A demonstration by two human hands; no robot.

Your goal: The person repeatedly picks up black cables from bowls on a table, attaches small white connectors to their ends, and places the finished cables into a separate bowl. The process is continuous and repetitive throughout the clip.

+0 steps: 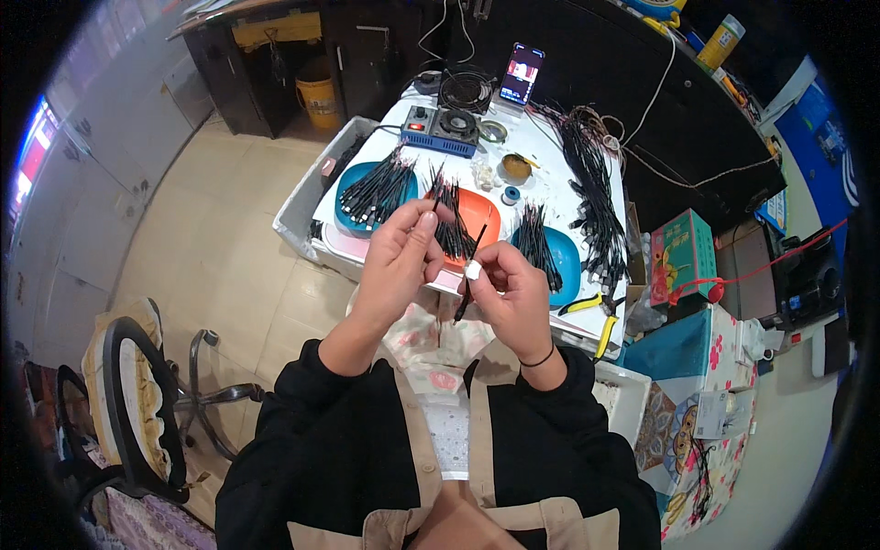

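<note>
Black cable (pixel 467 275) pinched in both hands (pixel 401 249) (pixel 510 291), above table's near edge (pixel 550 323).

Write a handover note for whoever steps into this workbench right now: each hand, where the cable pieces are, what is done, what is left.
Left hand: raised over the table edge, fingers pinched, apparently on the top of a short black cable piece.
Right hand: holds the same piece lower down, a small white bit at the thumb.
Stock: black cable pieces piled in the left blue tray, the orange tray and the right blue tray; a long bundle of black leads along the right side.
Done or left: cannot tell which pile is finished; one piece is in hand.
</note>
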